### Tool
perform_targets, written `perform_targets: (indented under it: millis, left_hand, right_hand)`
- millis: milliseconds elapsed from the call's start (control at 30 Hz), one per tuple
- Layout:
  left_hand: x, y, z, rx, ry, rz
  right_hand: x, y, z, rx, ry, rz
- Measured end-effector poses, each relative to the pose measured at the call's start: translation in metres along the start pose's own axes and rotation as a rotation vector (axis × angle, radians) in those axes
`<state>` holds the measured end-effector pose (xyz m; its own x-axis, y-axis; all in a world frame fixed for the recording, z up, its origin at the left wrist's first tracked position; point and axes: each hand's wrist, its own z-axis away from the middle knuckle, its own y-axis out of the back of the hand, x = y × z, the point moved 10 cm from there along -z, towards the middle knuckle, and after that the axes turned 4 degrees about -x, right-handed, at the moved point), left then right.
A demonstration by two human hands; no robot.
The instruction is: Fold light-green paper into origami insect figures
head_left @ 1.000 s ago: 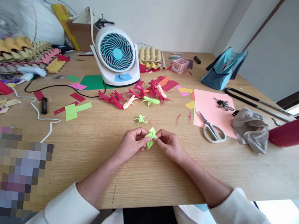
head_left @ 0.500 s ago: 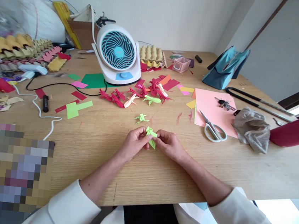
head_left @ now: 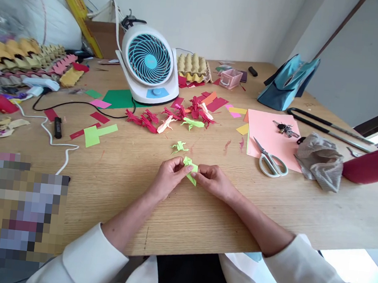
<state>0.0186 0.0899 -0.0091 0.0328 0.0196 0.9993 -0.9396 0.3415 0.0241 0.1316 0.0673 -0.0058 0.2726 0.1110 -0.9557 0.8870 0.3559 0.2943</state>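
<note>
A small folded piece of light green paper (head_left: 192, 178) is pinched between my two hands, just above the table near its middle. My left hand (head_left: 169, 176) grips its left side with thumb and fingers. On the opposite side, my right hand (head_left: 214, 180) presses thumb and fingertips against it, hiding part of the folds. Just beyond my hands lies a finished-looking light green origami frog (head_left: 179, 147). Farther back is a row of crimson folded paper figures (head_left: 149, 120), with a pale pink figure (head_left: 166, 124) and another light green figure (head_left: 192, 123) among them.
A white and blue fan (head_left: 150, 63) stands at the back, its black cable running left. Scissors (head_left: 269, 161) and keys (head_left: 286, 129) lie on pink paper (head_left: 261, 122) to the right, near a crumpled grey cloth (head_left: 320, 160) and a red bottle (head_left: 374, 164). Egg cartons (head_left: 19, 54) are piled at left.
My fingers have shifted slightly on the light green paper, and it has turned a little between them. The view has tilted slightly; the other things stay where they were.
</note>
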Motion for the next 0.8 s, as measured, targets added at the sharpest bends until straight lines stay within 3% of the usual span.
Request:
perform_targets:
  millis: [167,367,567,800]
  left_hand:
    - [-0.006,-0.005,0.001,-0.004,0.051,0.084]
    - [-0.016,-0.016,0.004,-0.095,0.161,0.202]
    - [-0.017,-0.009,0.002,-0.033,0.146,0.201]
    - [-0.016,0.002,0.001,0.049,0.138,0.2]
  right_hand:
    - [-0.002,-0.006,0.0,-0.071,-0.03,-0.028]
    - [0.0,-0.01,0.002,-0.127,-0.066,-0.056]
    - [0.0,-0.012,0.001,-0.142,-0.001,-0.046]
    - [0.008,-0.01,0.002,-0.117,-0.051,0.044]
